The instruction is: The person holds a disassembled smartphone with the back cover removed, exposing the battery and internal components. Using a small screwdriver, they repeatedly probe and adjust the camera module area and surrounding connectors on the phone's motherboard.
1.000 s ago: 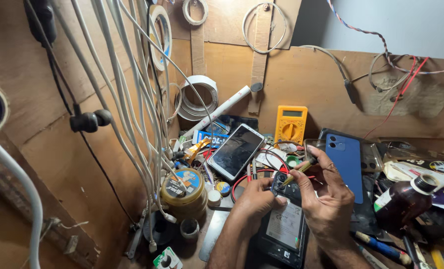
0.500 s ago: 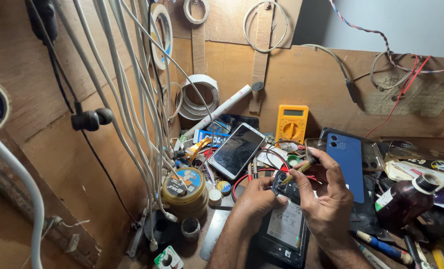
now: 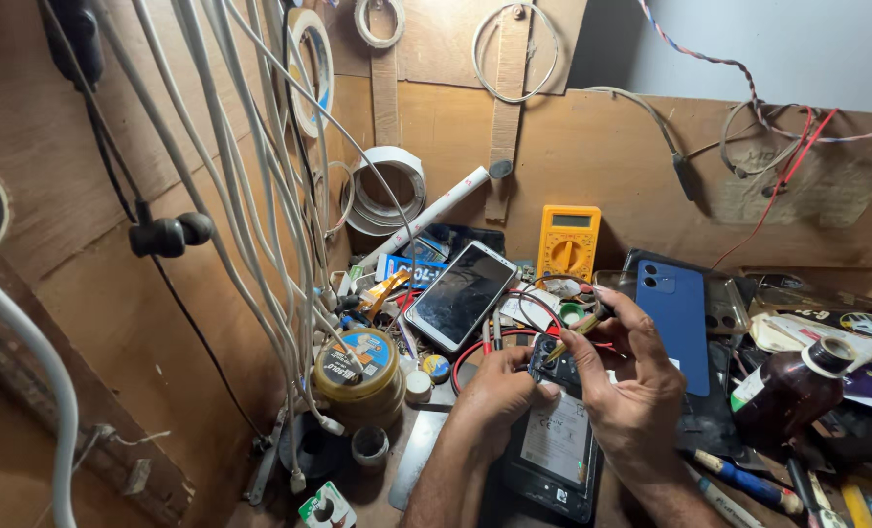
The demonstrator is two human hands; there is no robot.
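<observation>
Opened phone (image 3: 553, 440) lies back-off at lower centre | my left hand (image 3: 499, 396) presses its upper edge, fingers curled | my right hand (image 3: 636, 391) pinches a yellow-handled tool (image 3: 578, 334) over it | I judge the repair mid-way: cover off, reassembly left.

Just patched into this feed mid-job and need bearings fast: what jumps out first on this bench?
At bottom centre, the left hand steadies an opened phone lying back-up while the right hand holds a slim yellowish tool over its top end. Behind them a phone with a dark screen leans tilted, with a yellow multimeter against the wooden back wall and a blue phone to the right. A bundle of white cables hangs down the left side.
</observation>
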